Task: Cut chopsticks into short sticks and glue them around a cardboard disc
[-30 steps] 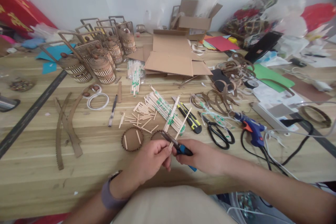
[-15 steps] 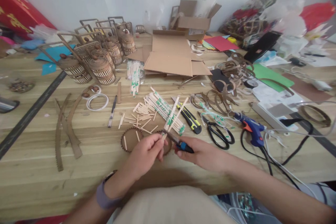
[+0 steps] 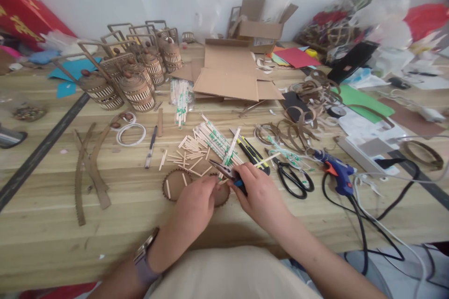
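My right hand (image 3: 257, 191) is wrapped round a pair of pliers (image 3: 221, 168) with blue and black handles, its jaws pointing up and left. A thin wooden stick (image 3: 269, 160) passes beside that hand and juts out to its right. My left hand (image 3: 198, 201) is closed, its fingertips at the near end of the stick; the hand's back hides most of the grip. Under the hands lie two round brown cardboard discs with toothed rims, the left disc (image 3: 177, 191) bearing short stick pieces. Just beyond, cut stick pieces (image 3: 194, 147) and wrapped chopsticks (image 3: 219, 142) are heaped.
A yellow-black utility knife (image 3: 253, 153), black scissors (image 3: 293, 180) and a blue glue gun (image 3: 336, 173) with trailing cables lie to the right. Lidded woven-look containers (image 3: 136, 88) stand at back left. Flattened cardboard (image 3: 226, 84) lies at back centre; cardboard strips (image 3: 81, 177) lie left.
The stick has swung from pointing away to pointing right. My right hand has turned and come closer to my left, and the plier jaws now point up-left. One wrapped chopstick stays on the heap.
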`<state>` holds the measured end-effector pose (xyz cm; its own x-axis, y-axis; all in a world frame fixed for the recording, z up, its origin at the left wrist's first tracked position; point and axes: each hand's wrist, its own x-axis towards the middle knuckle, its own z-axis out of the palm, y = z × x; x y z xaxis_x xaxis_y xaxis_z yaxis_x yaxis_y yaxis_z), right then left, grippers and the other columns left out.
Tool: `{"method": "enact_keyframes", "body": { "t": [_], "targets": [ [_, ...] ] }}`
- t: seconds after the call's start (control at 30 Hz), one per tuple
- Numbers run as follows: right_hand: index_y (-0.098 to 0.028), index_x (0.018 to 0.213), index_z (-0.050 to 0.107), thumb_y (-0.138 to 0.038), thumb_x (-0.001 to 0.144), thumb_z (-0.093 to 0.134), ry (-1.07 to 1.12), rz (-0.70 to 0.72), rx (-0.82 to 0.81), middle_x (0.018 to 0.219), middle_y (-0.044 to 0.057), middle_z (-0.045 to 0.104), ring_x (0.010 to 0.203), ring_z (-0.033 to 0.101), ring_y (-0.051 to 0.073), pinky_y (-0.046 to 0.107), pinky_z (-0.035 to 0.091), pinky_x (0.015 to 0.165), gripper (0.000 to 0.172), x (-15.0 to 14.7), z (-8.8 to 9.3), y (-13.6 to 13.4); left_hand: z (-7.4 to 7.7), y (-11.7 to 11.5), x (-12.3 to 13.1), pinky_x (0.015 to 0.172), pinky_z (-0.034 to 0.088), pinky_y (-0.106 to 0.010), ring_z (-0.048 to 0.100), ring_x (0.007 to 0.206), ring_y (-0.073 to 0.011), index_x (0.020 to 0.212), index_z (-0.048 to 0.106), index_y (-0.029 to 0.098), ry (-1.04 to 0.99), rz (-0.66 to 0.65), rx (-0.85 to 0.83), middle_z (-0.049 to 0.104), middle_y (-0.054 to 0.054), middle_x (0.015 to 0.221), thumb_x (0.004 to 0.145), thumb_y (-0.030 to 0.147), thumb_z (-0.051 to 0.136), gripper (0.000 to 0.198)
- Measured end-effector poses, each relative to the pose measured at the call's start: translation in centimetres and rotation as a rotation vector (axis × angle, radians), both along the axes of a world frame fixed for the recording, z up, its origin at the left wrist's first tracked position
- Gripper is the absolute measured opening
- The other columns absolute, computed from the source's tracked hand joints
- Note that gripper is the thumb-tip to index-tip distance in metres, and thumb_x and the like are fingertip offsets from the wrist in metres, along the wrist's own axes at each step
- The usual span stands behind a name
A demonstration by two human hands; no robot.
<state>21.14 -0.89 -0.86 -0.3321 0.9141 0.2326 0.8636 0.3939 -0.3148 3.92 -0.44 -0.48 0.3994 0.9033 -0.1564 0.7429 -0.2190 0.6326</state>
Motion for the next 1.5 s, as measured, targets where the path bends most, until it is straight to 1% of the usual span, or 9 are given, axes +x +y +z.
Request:
{"method": "enact_keyframes", "body": {
  "t": [0.23,0.6,0.8,0.97,1.03,1.17,1.27,1.4,1.5],
  "targets": [
    [-0.017,0.087,0.052,-0.02,0.087,0.055,-0.115,-0.123,-0.017,0.08,0.008,0.06,0.071,0.06,0.024,0.032,0.042,0.06,0.004,-0.6,-0.4,-0.1,0.0,0.0,0.5,0.081,0.05,-0.039,0.067,0.092,-0.0271,0.103,0.061,0.016,0.244,-0.066,0.032,0.071,-0.013,0.1,0.087,0.004,0.034,0.033],
    [-0.017,0.089,0.052,-0.018,0.087,0.057,-0.227,-0.211,-0.16,0.089,0.008,0.063,0.079,0.062,0.025,0.032,0.038,0.065,0.006,-2.0,-0.5,0.8,0.7,0.3,0.8,0.072,0.053,-0.036,0.07,0.084,-0.0276,0.098,0.062,0.015,0.441,-0.057,0.031,0.072,-0.014,0.089,0.086,0.003,0.033,0.034],
    [-0.017,0.088,0.052,-0.013,0.085,0.054,-0.262,-0.221,-0.141,0.088,0.009,0.064,0.078,0.061,0.025,0.032,0.038,0.065,0.005,-2.8,-0.7,1.2,0.3,0.4,1.3,0.065,0.049,-0.033,0.071,0.078,-0.0263,0.094,0.062,0.014,0.463,-0.011,0.006,0.072,-0.014,0.086,0.089,0.006,0.032,0.032],
    [-0.018,0.084,0.051,-0.02,0.088,0.053,0.025,-0.1,-0.264,0.082,0.007,0.064,0.071,0.06,0.021,0.028,0.038,0.06,0.005,-1.0,0.2,2.4,0.0,1.2,-0.8,0.067,0.046,-0.031,0.067,0.075,-0.0226,0.082,0.061,0.017,0.137,0.001,0.024,0.071,-0.009,0.079,0.093,0.019,0.037,0.026],
    [-0.019,0.081,0.052,-0.023,0.089,0.053,0.213,0.015,-0.372,0.076,0.002,0.063,0.068,0.058,0.017,0.025,0.039,0.06,0.009,0.3,1.1,2.7,0.1,1.7,-2.0,0.06,0.045,-0.027,0.062,0.059,-0.017,0.072,0.056,0.02,-0.135,-0.035,-0.187,0.065,-0.002,0.064,0.094,0.032,0.037,0.032],
    [-0.02,0.084,0.055,-0.022,0.089,0.051,0.361,0.151,-0.447,0.076,0.0,0.064,0.068,0.058,0.015,0.023,0.042,0.062,0.007,1.5,2.8,2.4,0.2,2.3,-2.4,0.05,0.041,-0.023,0.059,0.052,-0.0136,0.081,0.055,0.019,-0.514,0.14,-0.472,0.063,0.001,0.062,0.09,0.043,0.041,0.029],
    [-0.02,0.095,0.056,-0.018,0.087,0.052,0.331,0.18,-0.444,0.087,0.003,0.068,0.076,0.062,0.017,0.025,0.044,0.067,0.009,0.9,3.0,1.8,-0.2,2.1,-1.3,0.049,0.039,-0.022,0.06,0.054,-0.0143,0.079,0.057,0.018,-0.618,0.167,-0.557,0.063,0.002,0.061,0.086,0.047,0.047,0.032],
    [-0.019,0.118,0.048,-0.011,0.083,0.051,0.306,0.151,-0.42,0.109,0.009,0.068,0.096,0.065,0.022,0.03,0.047,0.076,0.035,0.1,2.2,1.4,-0.9,1.7,-0.3,0.053,0.042,-0.023,0.062,0.059,-0.015,0.076,0.058,0.018,-0.655,0.151,-0.577,0.066,0.0,0.063,0.085,0.048,0.051,0.032],
    [-0.018,0.128,0.041,-0.01,0.083,0.05,0.297,0.187,-0.458,0.112,0.009,0.068,0.097,0.066,0.022,0.03,0.048,0.077,0.047,0.1,1.9,1.4,-1.2,1.6,-0.2,0.055,0.044,-0.024,0.063,0.06,-0.0151,0.072,0.059,0.018,-0.636,0.128,-0.596,0.067,-0.001,0.064,0.086,0.044,0.05,0.03]
  ]
}}
